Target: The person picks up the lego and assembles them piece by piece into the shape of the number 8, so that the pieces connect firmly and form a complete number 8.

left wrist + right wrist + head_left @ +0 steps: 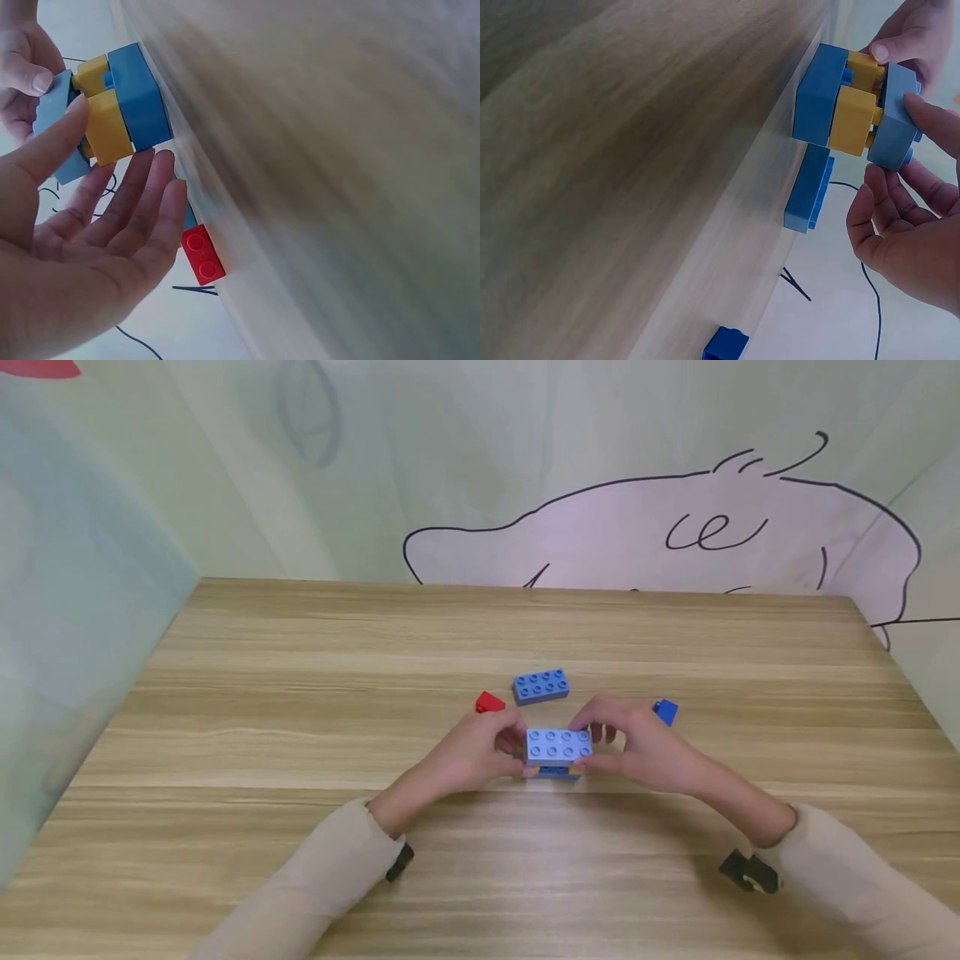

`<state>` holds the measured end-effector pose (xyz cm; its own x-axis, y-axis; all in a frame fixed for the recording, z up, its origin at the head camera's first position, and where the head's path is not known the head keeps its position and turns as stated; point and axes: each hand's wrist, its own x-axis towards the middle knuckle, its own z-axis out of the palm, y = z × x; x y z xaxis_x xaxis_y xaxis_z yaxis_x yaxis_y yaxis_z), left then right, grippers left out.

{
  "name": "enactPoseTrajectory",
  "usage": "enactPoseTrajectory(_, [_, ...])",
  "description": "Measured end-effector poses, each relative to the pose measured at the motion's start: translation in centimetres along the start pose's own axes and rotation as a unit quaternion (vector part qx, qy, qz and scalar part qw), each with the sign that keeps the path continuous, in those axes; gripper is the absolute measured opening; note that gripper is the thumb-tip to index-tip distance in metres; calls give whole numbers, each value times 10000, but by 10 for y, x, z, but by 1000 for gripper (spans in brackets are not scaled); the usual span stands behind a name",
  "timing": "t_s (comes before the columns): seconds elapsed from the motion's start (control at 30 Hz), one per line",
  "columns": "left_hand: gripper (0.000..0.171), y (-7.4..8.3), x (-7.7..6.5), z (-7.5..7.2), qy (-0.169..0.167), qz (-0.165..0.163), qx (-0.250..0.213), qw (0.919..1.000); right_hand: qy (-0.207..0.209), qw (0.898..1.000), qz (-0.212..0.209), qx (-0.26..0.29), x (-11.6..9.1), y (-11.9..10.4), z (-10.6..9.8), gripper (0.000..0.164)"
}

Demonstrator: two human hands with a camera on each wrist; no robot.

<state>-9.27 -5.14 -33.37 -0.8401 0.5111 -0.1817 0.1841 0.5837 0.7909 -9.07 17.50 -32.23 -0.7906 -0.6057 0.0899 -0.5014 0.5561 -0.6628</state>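
Observation:
A small stack of toy bricks stands on the table between both hands. Its lower blue brick (819, 94) carries two yellow bricks (107, 127), with a gap between them. Over these lies an upper blue brick (558, 745), studs up, with yellow studs showing beneath it in the right wrist view. My left hand (480, 752) grips the stack's left end, thumb in front near a yellow brick and fingers behind. At the other end, my right hand (645, 747) pinches the upper blue brick, thumb on its front, fingertips behind.
Behind the stack lies a loose blue brick (542, 687) with its studs up. A small red brick (490, 702) is just beyond the left hand. A small dark-blue brick (665, 712) lies past the right hand. The wooden table (315, 693) meets a drawn-on wall (637, 527).

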Motion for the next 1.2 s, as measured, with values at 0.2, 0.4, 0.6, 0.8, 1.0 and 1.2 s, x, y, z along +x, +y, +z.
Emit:
enactPoseTrajectory(0.2, [29,0,0,0,49,-8,172,9998,-34,10000,60,-16,1,-1,0,33])
enactPoseTrajectory(0.4, [33,0,0,0,29,-90,221,9997,-43,10000,86,-16,1,-3,-1,32])
enactPoseTrajectory(0.6, [34,2,0,-2,-21,-11,187,9998,-36,9999,98,-53,2,-3,-2,32])
enactPoseTrajectory(0.8, [33,3,0,-4,-6,118,157,9998,-44,9999,47,-88,2,-3,-2,33])
enactPoseTrajectory(1.0, [34,5,0,-3,12,54,216,9998,18,9998,-117,-152,2,-2,-2,33])
enactPoseTrajectory(1.2, [39,7,-1,-4,-38,-5,222,9997,-42,9997,-123,-195,3,-2,-2,30])
